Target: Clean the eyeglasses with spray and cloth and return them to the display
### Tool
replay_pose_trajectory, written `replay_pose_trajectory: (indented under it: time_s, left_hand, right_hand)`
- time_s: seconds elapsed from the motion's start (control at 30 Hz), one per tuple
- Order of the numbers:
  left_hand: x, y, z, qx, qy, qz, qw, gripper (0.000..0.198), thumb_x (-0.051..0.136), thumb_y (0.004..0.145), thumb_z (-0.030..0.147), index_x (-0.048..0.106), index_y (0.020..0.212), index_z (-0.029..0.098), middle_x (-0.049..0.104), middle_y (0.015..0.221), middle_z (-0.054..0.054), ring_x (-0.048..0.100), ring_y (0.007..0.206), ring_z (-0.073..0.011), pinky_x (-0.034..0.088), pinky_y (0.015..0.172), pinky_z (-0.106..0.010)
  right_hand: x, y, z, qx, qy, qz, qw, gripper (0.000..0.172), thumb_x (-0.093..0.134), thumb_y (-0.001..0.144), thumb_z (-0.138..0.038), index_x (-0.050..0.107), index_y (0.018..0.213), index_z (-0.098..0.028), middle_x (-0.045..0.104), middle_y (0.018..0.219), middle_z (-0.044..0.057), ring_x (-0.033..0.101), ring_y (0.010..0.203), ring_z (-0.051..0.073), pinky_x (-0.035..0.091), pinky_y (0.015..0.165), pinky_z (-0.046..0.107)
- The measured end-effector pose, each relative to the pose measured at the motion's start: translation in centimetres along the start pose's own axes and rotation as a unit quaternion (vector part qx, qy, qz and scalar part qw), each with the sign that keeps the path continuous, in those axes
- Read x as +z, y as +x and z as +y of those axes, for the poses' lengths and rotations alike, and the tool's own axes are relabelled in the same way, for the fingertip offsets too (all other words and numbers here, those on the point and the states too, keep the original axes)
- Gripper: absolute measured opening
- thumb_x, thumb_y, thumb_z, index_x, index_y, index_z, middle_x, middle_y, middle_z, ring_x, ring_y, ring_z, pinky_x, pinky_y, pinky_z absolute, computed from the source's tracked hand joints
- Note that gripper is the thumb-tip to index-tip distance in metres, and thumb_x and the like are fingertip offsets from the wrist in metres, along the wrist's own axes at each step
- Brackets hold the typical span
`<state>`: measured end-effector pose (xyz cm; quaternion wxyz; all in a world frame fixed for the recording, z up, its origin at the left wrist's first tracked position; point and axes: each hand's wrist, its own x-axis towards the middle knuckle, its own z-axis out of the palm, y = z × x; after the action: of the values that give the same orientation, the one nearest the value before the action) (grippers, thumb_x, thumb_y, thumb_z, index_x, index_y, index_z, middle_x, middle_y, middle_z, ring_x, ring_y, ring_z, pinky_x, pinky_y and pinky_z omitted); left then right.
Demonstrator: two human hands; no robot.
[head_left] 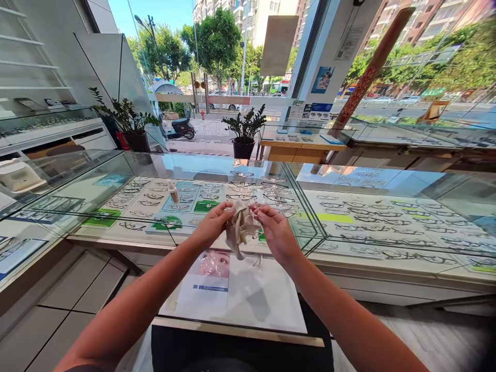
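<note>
In the head view, my left hand (217,219) is closed on a crumpled beige cleaning cloth (241,230) that hangs down over the counter's front edge. My right hand (277,230) pinches what looks like a thin-framed pair of eyeglasses (256,208) at the cloth's right side. Most of that frame is hidden by the cloth and my fingers. Both hands are close together, raised above the glass showcase. A small white bottle (173,192) with a brownish label stands on the glass, left of my hands.
Rows of eyeglasses (380,212) lie inside the glass showcase (306,206). Below my hands is a white pull-out board (267,305) with a printed sheet (209,289) on it. Behind the counter stand potted plants (243,129) and a wooden display table (302,151) near the window.
</note>
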<state>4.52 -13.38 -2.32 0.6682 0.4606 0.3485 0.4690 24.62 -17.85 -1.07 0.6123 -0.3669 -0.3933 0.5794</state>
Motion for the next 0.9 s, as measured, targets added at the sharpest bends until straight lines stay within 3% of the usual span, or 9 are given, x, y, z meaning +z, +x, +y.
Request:
replay_pose_trajectory:
  time_s: [0.13, 0.33, 0.5, 0.6, 0.73, 0.9]
  left_hand:
    - [1.5, -1.0, 0.0, -0.034, -0.018, -0.047, 0.998, 0.072, 0.107, 0.064, 0.064, 0.076, 0.109, 0.017, 0.073, 0.087, 0.0, 0.061, 0.071, -0.0102, 0.048, 0.07, -0.022]
    - [2.2, -1.9, 0.1, -0.063, -0.005, -0.062, 0.996, 0.048, 0.101, 0.072, 0.051, 0.079, 0.097, 0.018, 0.066, 0.08, 0.001, 0.054, 0.068, -0.0105, 0.043, 0.065, -0.022]
    - [2.2, -1.7, 0.0, -0.044, -0.024, -0.047, 0.998, 0.066, 0.105, 0.066, 0.067, 0.072, 0.094, 0.017, 0.07, 0.084, 0.0, 0.061, 0.072, -0.0112, 0.048, 0.07, -0.023]
    - [2.1, -1.5, -0.2, -0.045, -0.017, -0.051, 0.998, 0.072, 0.107, 0.064, 0.067, 0.068, 0.099, 0.017, 0.076, 0.091, -0.002, 0.069, 0.077, -0.0141, 0.052, 0.074, -0.024]
    - [1.9, -1.7, -0.7, -0.051, 0.002, -0.089, 0.995, 0.07, 0.107, 0.068, 0.062, 0.065, 0.103, 0.018, 0.078, 0.088, -0.003, 0.071, 0.075, -0.0159, 0.051, 0.071, -0.025]
    - [1.8, -1.8, -1.4, -0.065, 0.045, -0.132, 0.988, 0.067, 0.104, 0.071, 0.067, 0.076, 0.106, 0.016, 0.079, 0.093, -0.006, 0.07, 0.079, -0.0163, 0.049, 0.071, -0.025]
  right_hand:
    - [-0.1, 0.0, -0.4, -0.009, 0.011, 0.007, 1.0, 0.05, 0.109, 0.057, -0.061, 0.082, 0.083, -0.027, 0.079, 0.118, 0.004, 0.066, 0.125, 0.026, 0.051, 0.112, 0.038]
    - [-0.1, -0.3, -0.6, 0.005, -0.018, -0.016, 1.0, 0.051, 0.106, 0.064, -0.064, 0.082, 0.087, -0.025, 0.08, 0.109, 0.005, 0.068, 0.108, 0.022, 0.054, 0.097, 0.035]
    - [-0.1, -0.2, -0.4, -0.017, -0.042, 0.0, 0.999, 0.053, 0.105, 0.065, -0.067, 0.08, 0.088, -0.025, 0.077, 0.103, 0.004, 0.067, 0.102, 0.021, 0.053, 0.091, 0.034]
    - [-0.1, -0.3, -0.4, -0.026, -0.038, 0.009, 0.999, 0.055, 0.106, 0.063, -0.067, 0.08, 0.087, -0.025, 0.076, 0.103, 0.004, 0.066, 0.103, 0.021, 0.053, 0.091, 0.033]
    - [0.1, -0.5, -0.4, -0.007, -0.022, -0.002, 1.0, 0.054, 0.106, 0.064, -0.064, 0.079, 0.088, -0.024, 0.077, 0.105, 0.004, 0.066, 0.1, 0.02, 0.053, 0.088, 0.033]
    - [0.3, -0.9, -0.6, 0.041, 0.021, -0.022, 0.999, 0.053, 0.108, 0.065, -0.058, 0.078, 0.092, -0.023, 0.078, 0.109, 0.004, 0.065, 0.093, 0.017, 0.054, 0.081, 0.03]
